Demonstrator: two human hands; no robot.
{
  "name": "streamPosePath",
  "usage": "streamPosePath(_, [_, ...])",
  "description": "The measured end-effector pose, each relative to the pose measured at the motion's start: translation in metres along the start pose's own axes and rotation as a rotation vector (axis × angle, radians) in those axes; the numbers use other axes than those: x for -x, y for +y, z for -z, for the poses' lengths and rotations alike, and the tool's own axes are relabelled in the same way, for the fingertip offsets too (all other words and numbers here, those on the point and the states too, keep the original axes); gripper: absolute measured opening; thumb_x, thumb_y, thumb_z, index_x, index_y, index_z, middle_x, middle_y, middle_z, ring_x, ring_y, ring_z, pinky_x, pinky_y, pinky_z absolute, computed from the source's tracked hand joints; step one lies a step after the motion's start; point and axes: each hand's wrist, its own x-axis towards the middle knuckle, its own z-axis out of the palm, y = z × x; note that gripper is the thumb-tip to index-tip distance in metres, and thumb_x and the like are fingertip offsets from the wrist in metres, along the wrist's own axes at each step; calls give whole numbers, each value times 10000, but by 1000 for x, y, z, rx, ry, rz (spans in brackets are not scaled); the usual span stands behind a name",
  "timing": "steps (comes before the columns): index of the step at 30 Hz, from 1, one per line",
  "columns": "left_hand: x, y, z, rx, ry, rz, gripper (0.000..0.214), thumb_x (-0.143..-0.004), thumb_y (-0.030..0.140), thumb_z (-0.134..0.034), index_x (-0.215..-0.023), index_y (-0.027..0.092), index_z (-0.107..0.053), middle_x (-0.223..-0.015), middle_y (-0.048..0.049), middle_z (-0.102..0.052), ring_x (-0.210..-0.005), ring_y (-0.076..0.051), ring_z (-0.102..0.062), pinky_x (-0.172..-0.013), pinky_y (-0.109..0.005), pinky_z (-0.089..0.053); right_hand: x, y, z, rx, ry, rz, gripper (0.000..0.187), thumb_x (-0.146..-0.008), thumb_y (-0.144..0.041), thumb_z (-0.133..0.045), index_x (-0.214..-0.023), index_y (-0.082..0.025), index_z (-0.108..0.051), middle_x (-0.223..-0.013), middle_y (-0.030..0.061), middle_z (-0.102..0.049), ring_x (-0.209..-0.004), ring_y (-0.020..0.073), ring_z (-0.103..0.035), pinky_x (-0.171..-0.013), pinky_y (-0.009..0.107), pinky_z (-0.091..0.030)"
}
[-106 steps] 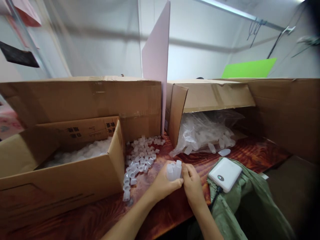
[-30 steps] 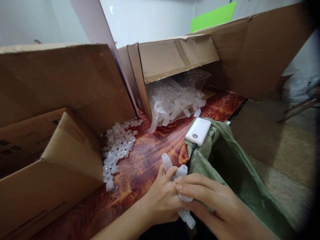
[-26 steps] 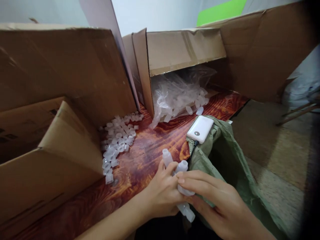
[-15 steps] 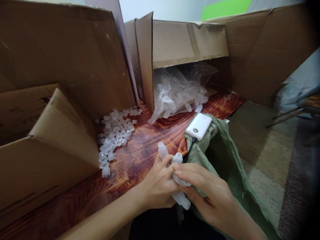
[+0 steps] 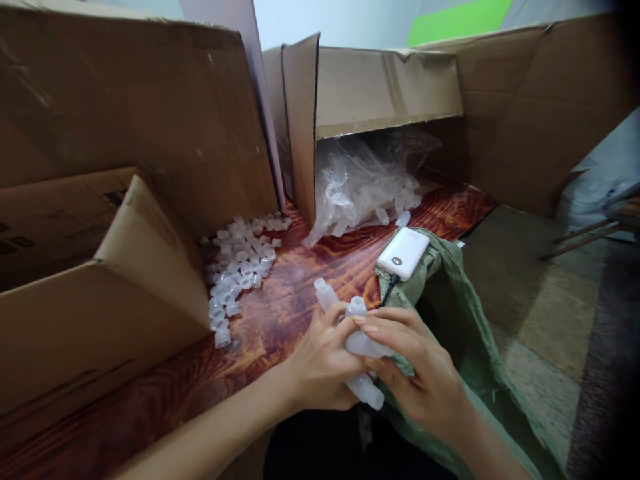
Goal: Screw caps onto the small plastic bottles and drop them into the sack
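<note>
My left hand (image 5: pixel 327 360) is closed around small translucent white plastic bottles; the neck of one bottle (image 5: pixel 325 292) pokes out above its fingers, and a capped end (image 5: pixel 371 392) sticks out below the palm. My right hand (image 5: pixel 415 360) is closed on another plastic bottle (image 5: pixel 367 343), its open neck pointing up between both hands. Fingers of both hands touch this bottle and hide part of it. To the left, a pile of translucent plastic caps (image 5: pixel 240 267) lies on the wood-patterned table (image 5: pixel 280 313).
A cardboard box (image 5: pixel 390 90) on its side holds a clear plastic bag (image 5: pixel 345 187) with more bottles. Another carton (image 5: pixel 150 267) stands at left. A white power bank (image 5: pixel 404 253) with a black cable rests on the edge of a green sack (image 5: pixel 460 300), right of my hands.
The bottle between my hands has tilted slightly, and my right fingers have shifted on it. The whole view has moved a little, so the table things appear farther right.
</note>
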Motion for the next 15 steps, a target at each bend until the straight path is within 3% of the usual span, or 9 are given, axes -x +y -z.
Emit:
streamPosePath(4, [-3, 3, 2, -53, 62, -27, 173, -699, 266, -682, -868, 227, -680, -1132, -114, -559, -1059, -332, -467, -856, -469, -387, -1, -2, 1, 5, -3, 14, 533, -899, -86, -563, -1383, -289, -472, -1235, 64, -644, -1196, 260, -528, -956, 450, -495])
streamPosePath(8, [-7, 5, 4, -41, 117, 21, 193, -750, 252, -655, -940, 227, -675, -1081, -103, -582, -1067, -326, -475, -916, -486, -384, -14, -4, 3, -75, 31, -18, 404, -1004, -380, -464, -1398, -289, -479, -1246, 85, -638, -1184, 278, -551, -972, 474, -481])
streamPosePath(10, [-8, 4, 4, -27, 133, 69, 167, -751, 215, -648, -917, 222, -664, -1015, -93, -585, -1029, -316, -487, -904, -487, -388, -30, 4, 4, -132, 162, -151, 380, -1035, -440, -348, -1330, -286, -531, -1180, 77, -661, -1133, 254, -589, -982, 457, -475])
streamPosePath(12, [-8, 1, 4, 18, 160, 119, 150, -748, 207, -655, -897, 218, -649, -958, -86, -572, -991, -308, -492, -882, -486, -392, -55, 23, 2, -46, 261, -343, 400, -1056, -394, -244, -1225, -245, -575, -1084, 75, -682, -1046, 220, -631, -951, 413, -494])
streamPosePath(14, [-9, -1, 4, 114, 208, 178, 153, -766, 215, -658, -916, 220, -632, -937, -79, -566, -961, -288, -504, -872, -471, -401, -87, 53, -3, 144, 183, -520, 422, -1050, -373, -227, -1120, -193, -602, -1038, 94, -687, -991, 221, -649, -893, 382, -517])
streamPosePath(15, [-10, -2, 4, 176, 237, 213, 143, -785, 214, -652, -924, 221, -620, -929, -72, -565, -945, -270, -515, -868, -453, -409, -103, 69, -7, 187, 118, -555, 328, -1026, -364, -358, -1055, -185, -632, -1008, 89, -697, -976, 232, -653, -911, 388, -504])
